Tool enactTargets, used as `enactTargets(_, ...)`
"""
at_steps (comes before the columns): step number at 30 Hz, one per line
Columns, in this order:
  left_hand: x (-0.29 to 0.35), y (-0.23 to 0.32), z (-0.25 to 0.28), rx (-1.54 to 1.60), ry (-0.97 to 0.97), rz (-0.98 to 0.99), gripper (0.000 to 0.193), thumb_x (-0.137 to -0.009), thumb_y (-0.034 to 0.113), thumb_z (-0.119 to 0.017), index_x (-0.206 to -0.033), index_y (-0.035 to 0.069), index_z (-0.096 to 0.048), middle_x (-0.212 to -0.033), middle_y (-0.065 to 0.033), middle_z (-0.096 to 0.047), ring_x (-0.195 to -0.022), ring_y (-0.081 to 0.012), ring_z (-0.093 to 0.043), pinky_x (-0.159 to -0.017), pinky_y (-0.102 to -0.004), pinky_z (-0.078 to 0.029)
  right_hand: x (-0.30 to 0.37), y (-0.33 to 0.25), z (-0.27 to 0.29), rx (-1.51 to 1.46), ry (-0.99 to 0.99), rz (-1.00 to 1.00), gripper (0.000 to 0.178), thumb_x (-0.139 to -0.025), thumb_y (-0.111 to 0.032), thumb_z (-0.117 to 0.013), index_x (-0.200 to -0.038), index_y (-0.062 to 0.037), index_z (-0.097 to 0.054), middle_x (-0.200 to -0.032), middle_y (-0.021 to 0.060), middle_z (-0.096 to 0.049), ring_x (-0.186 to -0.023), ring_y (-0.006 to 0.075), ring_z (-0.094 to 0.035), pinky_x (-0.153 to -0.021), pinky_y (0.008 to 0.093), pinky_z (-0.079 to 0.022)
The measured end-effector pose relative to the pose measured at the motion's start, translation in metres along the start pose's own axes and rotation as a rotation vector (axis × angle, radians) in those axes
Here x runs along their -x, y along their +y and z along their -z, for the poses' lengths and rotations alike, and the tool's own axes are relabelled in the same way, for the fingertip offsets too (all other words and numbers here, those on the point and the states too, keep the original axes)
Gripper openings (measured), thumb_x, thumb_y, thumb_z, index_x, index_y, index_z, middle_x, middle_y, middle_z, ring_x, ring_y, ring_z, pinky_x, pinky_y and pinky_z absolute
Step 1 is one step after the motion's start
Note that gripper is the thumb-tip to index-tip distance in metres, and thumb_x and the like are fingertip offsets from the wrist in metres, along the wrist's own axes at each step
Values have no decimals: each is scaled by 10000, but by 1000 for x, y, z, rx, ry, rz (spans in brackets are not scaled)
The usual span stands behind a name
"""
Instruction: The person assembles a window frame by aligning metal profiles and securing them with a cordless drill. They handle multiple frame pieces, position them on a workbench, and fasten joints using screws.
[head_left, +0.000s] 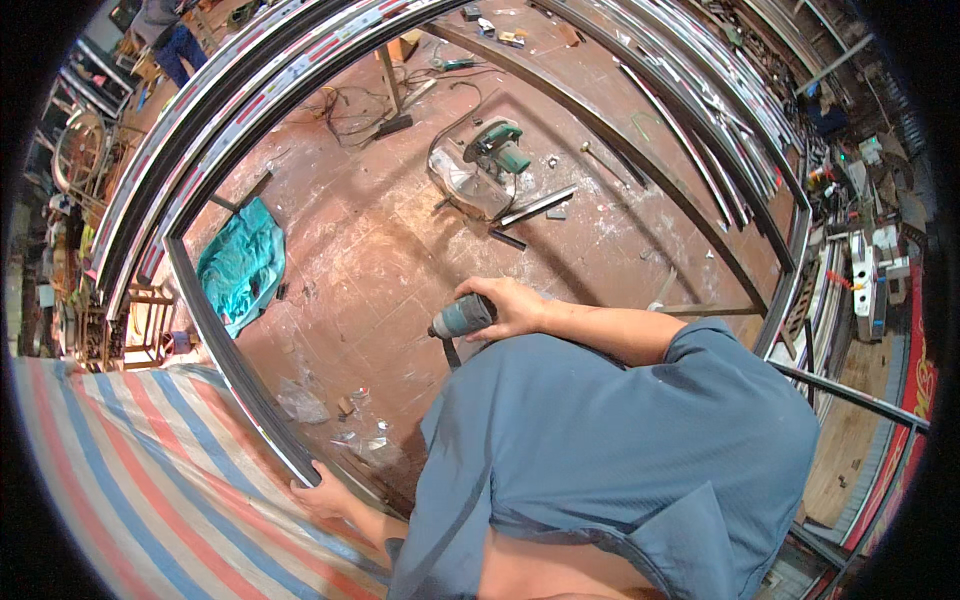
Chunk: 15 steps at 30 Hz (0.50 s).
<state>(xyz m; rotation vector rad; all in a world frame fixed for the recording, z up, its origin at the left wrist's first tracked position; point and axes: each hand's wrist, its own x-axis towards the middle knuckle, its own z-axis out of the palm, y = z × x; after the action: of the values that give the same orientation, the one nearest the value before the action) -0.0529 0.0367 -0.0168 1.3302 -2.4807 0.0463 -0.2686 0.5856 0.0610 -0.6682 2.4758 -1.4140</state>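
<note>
My right hand (512, 308), in front of my body, is closed round a teal and black cordless drill (462, 317). The drill's nose points left and slightly down, over the brown floor. At lower left my left hand (322, 497) grips the near end of the left side of a large dark frame (228, 350). The frame's bars run round the work area and bend with the lens. My shirt covers the lower middle and hides part of the frame and floor.
A green miter saw (497, 150) stands on the floor ahead, with cut bars beside it. A turquoise sheet (243, 262) lies at left. Striped tarp (150, 440) fills the lower left. Cables (345, 115) lie further back. A person (170, 40) stands far left.
</note>
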Motion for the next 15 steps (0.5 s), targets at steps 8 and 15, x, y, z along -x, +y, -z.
enactTargets(8, 5, 29, -16, -210, 273, -80, 826, -812, 591, -898, -1434, 94, -678, -1417, -170, -712, -1315, -400, -660, -1063, -620, -505, 1, 20, 14, -21, 102, -2, 782, -778, -362, -1040, -1381, -74, -632, -1161, 202, -772, -1088, 435, -777, -920, 500, -609)
enactTargets(15, 87, 243, -57, 1177, -940, 117, 546, -1192, 392, -609, -1430, -95, -674, -1434, -223, -748, -1314, -347, -726, -1135, -476, -554, -37, 48, 44, -146, 204, -56, 777, -754, -388, -1048, -1338, -46, -667, -1154, 228, -780, -1072, 448, -785, -914, 508, -626)
